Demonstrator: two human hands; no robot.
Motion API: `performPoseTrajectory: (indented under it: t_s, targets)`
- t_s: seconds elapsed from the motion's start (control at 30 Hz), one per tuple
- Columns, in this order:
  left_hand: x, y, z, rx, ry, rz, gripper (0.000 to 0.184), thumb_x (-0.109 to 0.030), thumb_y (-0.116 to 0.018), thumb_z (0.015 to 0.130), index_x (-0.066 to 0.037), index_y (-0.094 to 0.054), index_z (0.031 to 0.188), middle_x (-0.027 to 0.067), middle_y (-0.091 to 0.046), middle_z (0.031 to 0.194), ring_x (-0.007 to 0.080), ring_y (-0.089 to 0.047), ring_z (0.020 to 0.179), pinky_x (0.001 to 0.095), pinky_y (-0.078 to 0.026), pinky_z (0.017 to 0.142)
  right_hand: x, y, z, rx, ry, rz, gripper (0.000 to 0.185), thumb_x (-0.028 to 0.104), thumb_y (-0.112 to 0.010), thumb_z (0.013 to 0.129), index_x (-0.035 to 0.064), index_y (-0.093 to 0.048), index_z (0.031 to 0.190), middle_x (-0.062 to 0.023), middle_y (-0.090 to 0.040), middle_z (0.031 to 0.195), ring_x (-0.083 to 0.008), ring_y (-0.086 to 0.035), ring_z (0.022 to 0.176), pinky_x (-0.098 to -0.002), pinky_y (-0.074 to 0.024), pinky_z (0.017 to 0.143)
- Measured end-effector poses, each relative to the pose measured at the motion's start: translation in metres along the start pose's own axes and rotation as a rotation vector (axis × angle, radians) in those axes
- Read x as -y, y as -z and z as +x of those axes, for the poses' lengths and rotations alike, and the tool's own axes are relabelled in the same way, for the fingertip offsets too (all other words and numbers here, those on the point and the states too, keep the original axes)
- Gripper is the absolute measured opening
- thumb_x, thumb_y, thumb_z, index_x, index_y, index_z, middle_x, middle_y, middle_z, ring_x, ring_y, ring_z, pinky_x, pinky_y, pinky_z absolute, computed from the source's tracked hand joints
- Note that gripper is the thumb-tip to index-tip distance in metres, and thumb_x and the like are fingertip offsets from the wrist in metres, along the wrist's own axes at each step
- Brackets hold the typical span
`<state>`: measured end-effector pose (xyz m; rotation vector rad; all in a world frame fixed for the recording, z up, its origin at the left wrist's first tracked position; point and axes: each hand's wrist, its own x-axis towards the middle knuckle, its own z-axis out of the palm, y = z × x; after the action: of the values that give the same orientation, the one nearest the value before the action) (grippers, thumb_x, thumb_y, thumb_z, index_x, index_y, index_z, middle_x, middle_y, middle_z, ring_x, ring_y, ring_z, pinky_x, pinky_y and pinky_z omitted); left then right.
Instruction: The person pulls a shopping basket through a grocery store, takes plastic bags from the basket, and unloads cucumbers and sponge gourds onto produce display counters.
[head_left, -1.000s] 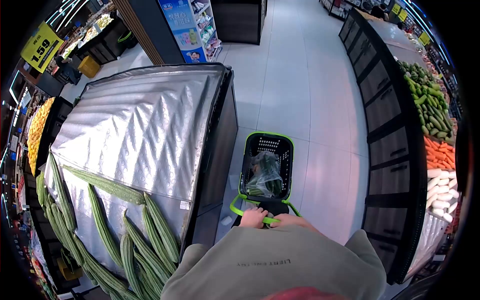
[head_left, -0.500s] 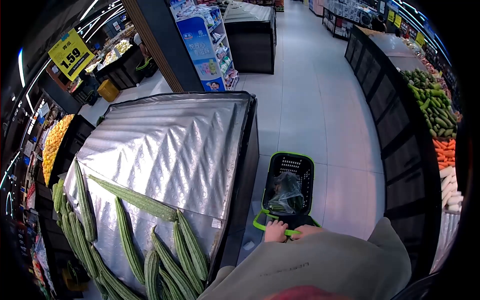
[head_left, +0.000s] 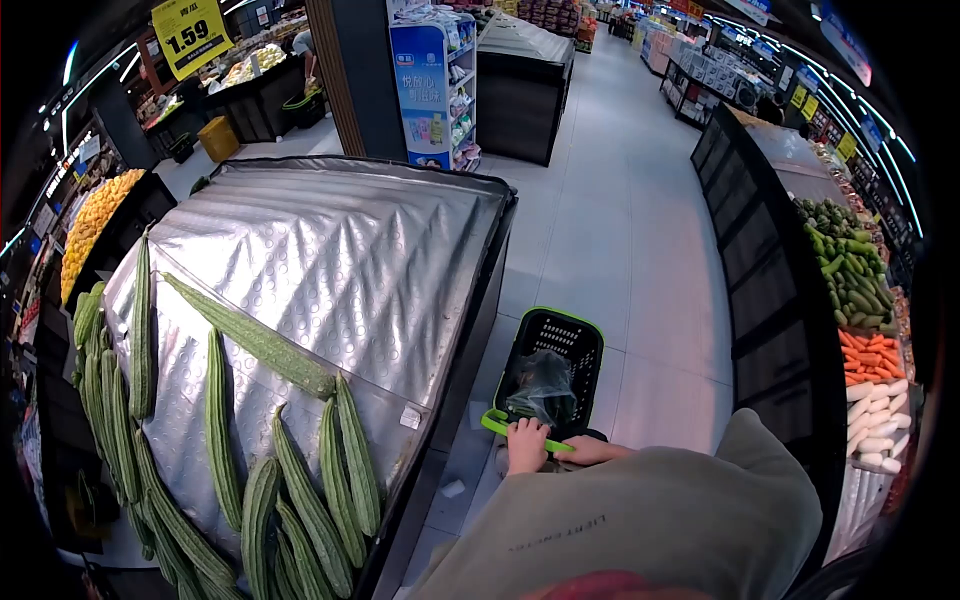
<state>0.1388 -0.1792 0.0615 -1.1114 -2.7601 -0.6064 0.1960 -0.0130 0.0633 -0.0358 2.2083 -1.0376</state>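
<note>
A black shopping basket point(head_left: 572, 335) with a green rim is in front of my body, low over the tiled floor. My left hand point(head_left: 527, 446) is closed around its green handle point(head_left: 494, 421). Just to the right, my right hand point(head_left: 588, 450) is at the other part of the handle, its fingers curled and partly hidden. Inside the basket lies a clear plastic bag point(head_left: 546, 384) with dark green produce in it. Left of my hands, long ridged gourds point(head_left: 218, 430) lie on a silver-lined display stand point(head_left: 330, 250), untouched by either hand.
A floor-tiled aisle point(head_left: 610, 230) runs ahead. Along the right stands a dark produce counter point(head_left: 765, 290) with green vegetables, carrots point(head_left: 868, 357) and white radishes point(head_left: 878, 425). A blue snack shelf point(head_left: 425, 90) and another stand point(head_left: 520, 95) are ahead. A yellow price sign point(head_left: 191, 36) hangs at left.
The view has tilted up and shifted, so the aisle shows farther ahead. The basket and my hands appear slightly farther left. Both hands stay at the handle.
</note>
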Motion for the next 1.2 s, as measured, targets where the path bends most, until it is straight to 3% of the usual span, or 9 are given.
performPoseTrajectory:
  t_s: [0.2,0.33,0.37,0.47,0.53,0.67,0.83,0.93,1.2]
  targets:
    - [-0.001,0.009,-0.008,0.102,-0.068,0.040,0.021,-0.017,-0.065,0.060,-0.017,-0.062,0.080,0.0024,-0.053,0.084,0.0219,-0.049,0.089,0.0398,-0.036,0.077,-0.011,-0.021,0.003,-0.068,0.027,0.050,0.046,0.047,-0.049,0.082,0.0034,-0.061,0.092,-0.0118,-0.062,0.074,-0.0229,-0.058,0.067,-0.0366,-0.0429,0.061]
    - [-0.005,0.006,-0.028,0.280,-0.106,0.171,0.016,-0.020,-0.064,0.063,-0.017,-0.064,0.079,0.0032,-0.058,0.086,0.0206,-0.055,0.089,0.0389,-0.037,0.071,-0.013,-0.055,-0.008,-0.171,0.096,0.110,0.049,0.049,-0.049,0.081,0.0031,-0.062,0.091,-0.0138,-0.061,0.073,-0.0240,-0.058,0.067,-0.0353,-0.0437,0.062]
    - [-0.005,0.005,-0.038,0.287,-0.117,0.186,0.016,-0.020,-0.064,0.063,-0.017,-0.064,0.079,0.0032,-0.058,0.086,0.0206,-0.055,0.089,0.0389,-0.037,0.071,-0.014,-0.066,-0.012,-0.105,0.020,0.117,0.048,0.048,-0.050,0.081,0.0033,-0.063,0.092,-0.0134,-0.062,0.075,-0.0233,-0.059,0.068,-0.0347,-0.0440,0.063]
    - [-0.007,-0.010,-0.066,0.514,-0.215,0.201,0.014,-0.022,-0.063,0.064,-0.015,-0.064,0.076,0.0048,-0.062,0.081,0.0222,-0.060,0.082,0.0402,-0.042,0.066,-0.023,-0.091,-0.030,-0.006,-0.023,0.239,0.045,0.045,-0.053,0.081,0.0036,-0.063,0.094,-0.0118,-0.063,0.077,-0.0208,-0.059,0.070,-0.0340,-0.0443,0.064]
    - [-0.010,-0.016,-0.084,0.724,-0.138,0.150,0.023,-0.030,-0.059,0.069,-0.018,-0.065,0.087,0.0072,-0.064,0.078,0.0262,-0.062,0.076,0.0422,-0.046,0.063,-0.017,-0.102,-0.050,0.043,0.006,0.352,0.044,0.044,-0.055,0.080,0.0037,-0.063,0.095,-0.0107,-0.063,0.077,-0.0190,-0.058,0.070,-0.0339,-0.0444,0.064]
    - [-0.025,0.006,-0.094,0.775,-0.073,0.113,0.031,-0.038,-0.059,0.070,-0.019,-0.066,0.094,0.0089,-0.064,0.077,0.0268,-0.063,0.076,0.0393,-0.049,0.063,-0.021,-0.117,-0.051,0.120,-0.065,0.424,0.041,0.040,-0.057,0.079,0.0043,-0.062,0.099,-0.0088,-0.063,0.080,-0.0151,-0.057,0.071,-0.0337,-0.0444,0.064]
    - [-0.006,0.006,-0.084,0.801,-0.099,0.129,0.028,-0.034,-0.057,0.073,-0.020,-0.066,0.096,0.0094,-0.064,0.077,0.0271,-0.063,0.075,0.0393,-0.050,0.063,-0.032,-0.125,-0.007,0.190,-0.004,0.306,0.039,0.036,-0.057,0.078,0.0040,-0.062,0.100,-0.0085,-0.063,0.080,-0.0161,-0.057,0.070,-0.0339,-0.0440,0.064]
    - [0.014,-0.003,-0.067,0.800,-0.122,0.115,0.025,-0.031,-0.056,0.073,-0.019,-0.066,0.093,0.0095,-0.064,0.077,0.0266,-0.063,0.073,0.0401,-0.049,0.062,-0.033,-0.113,0.003,-0.055,0.109,0.323,0.039,0.036,-0.060,0.075,0.0023,-0.064,0.093,-0.0092,-0.064,0.079,-0.0181,-0.058,0.068,-0.0356,-0.0438,0.061]
    - [0.055,-0.010,0.002,0.813,-0.167,0.104,0.022,-0.030,-0.056,0.072,-0.016,-0.066,0.087,0.0095,-0.064,0.078,0.0262,-0.063,0.077,0.0401,-0.049,0.063,-0.019,-0.056,0.044,0.054,-0.071,0.289,0.038,0.036,-0.059,0.073,0.0014,-0.065,0.089,-0.0112,-0.065,0.078,-0.0214,-0.060,0.068,-0.0367,-0.0444,0.061]
